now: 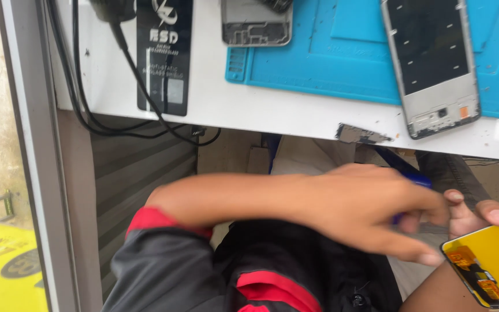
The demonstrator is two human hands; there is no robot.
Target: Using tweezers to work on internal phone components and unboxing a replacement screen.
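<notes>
Black pkg [164, 55] top-left on table [284, 112]

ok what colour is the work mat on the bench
Blue; the work mat lies on the white bench under a phone frame, seen best in the head view.

The work mat [342, 63] is showing bright turquoise blue against the white tabletop [244, 110]. The phone frame [432, 66] lying on it is showing a silver-grey rim around a black inner panel, with one small orange patch near its lower corner. A smaller grey metal frame [256, 26] is lying at the mat's top edge. The flat packet [164, 55] is showing glossy black with white print, and black cables [119, 124] are trailing past it. The screen panel [492, 263] is showing a yellow back, a black edge and orange-brown flex strips. The sleeve [163, 254] is showing dark grey with red bands. A blue tool [402, 167] is showing behind the left hand [365, 208].
</notes>
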